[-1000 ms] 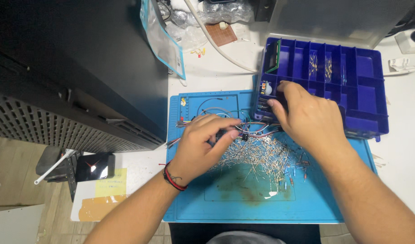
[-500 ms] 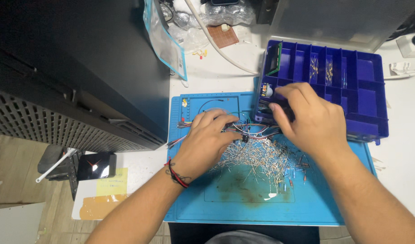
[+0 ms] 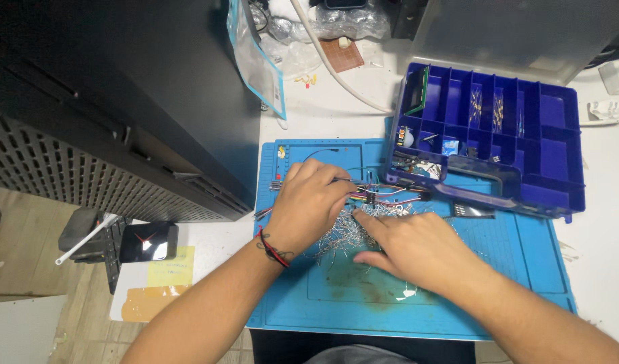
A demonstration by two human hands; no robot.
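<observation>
Head view looks down on a blue silicone work mat (image 3: pixel 525 269) on a white desk, with a heap of small silver wire-legged components (image 3: pixel 353 229) spread across its middle. The left hand (image 3: pixel 309 205) is curled over the far left edge of the heap, fingertips pinched narrowly on a bundle of thin coloured jumper wires (image 3: pixel 390 193) that trails right toward a dark blue plastic compartment organiser box (image 3: pixel 559 155). The right hand (image 3: pixel 407 246) lies flat on the near right part of the heap, index finger stretched out onto the components; whether it holds any piece I cannot tell.

This reads as sorting: separating wires from loose parts. A sensible next move calls for a fine pinch on one piece while the wires stay lifted clear, since the legs tangle easily. A black phone (image 3: pixel 148 241) rests at the near left, well apart.
</observation>
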